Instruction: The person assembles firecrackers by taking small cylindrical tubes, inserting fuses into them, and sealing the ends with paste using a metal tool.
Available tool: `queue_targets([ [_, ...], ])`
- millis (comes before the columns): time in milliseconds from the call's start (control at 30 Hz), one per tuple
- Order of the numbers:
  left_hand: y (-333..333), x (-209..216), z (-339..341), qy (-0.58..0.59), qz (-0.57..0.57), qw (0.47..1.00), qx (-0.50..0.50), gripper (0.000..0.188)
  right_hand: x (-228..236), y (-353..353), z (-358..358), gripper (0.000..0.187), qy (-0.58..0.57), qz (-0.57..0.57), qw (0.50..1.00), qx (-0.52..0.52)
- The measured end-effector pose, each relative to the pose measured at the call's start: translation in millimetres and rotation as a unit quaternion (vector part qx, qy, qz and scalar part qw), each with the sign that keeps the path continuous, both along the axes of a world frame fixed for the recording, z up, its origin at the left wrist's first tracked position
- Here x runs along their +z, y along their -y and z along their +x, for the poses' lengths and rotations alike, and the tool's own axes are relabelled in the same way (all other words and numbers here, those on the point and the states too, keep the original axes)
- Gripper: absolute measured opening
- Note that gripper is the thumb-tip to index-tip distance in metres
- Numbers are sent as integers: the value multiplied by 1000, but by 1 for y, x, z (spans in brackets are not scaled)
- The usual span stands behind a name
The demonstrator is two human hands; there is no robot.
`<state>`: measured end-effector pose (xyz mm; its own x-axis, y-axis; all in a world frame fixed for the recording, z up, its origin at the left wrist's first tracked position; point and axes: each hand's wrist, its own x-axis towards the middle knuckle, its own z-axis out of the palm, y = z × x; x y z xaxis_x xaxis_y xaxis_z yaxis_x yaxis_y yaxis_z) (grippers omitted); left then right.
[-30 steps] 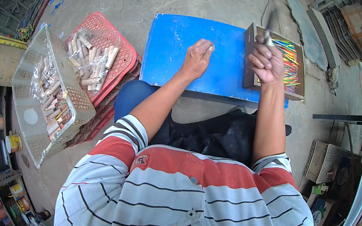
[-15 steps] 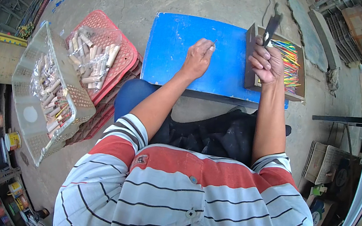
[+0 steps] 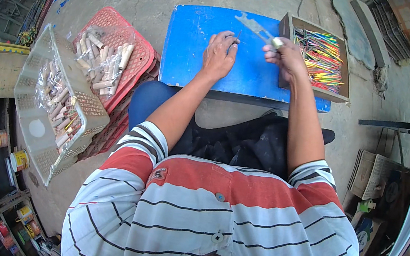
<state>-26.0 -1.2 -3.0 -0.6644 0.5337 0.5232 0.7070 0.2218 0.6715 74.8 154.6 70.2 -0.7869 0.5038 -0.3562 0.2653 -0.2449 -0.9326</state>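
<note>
The right hand (image 3: 286,59) gripped a flat metal tool (image 3: 256,28), which slanted left over the blue table (image 3: 188,45) where it had pointed upward beside the box (image 3: 285,29). The left hand (image 3: 219,58) had uncurled slightly; whether it held the thin dark thing (image 3: 239,36) was unclear. Fingers hid the tool's handle.

The person wears a white shirt (image 3: 180,215) with thin black stripes and a broad red band (image 3: 259,190) across the chest. A small badge (image 3: 158,174) sits at the band's left end, a blue-grey button (image 3: 219,197) at its edge. Past its ends, short sleeves (image 3: 310,174) finish in dark stripes. Beyond the band lies black, pale-specked cloth (image 3: 240,144), perhaps trousers or an apron; blue fabric (image 3: 151,103) covers the left knee.
</note>
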Motion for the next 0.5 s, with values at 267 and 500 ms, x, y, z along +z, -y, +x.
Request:
queue_targets([
  [267, -3, -3, 4, 142, -18, 988, -66, 25, -57, 9, -11, 21, 127, -59, 990, 8],
  [500, -9, -29, 0, 78, -50, 996, -8, 25, -59, 12, -11, 25, 178, -57, 982, 36],
])
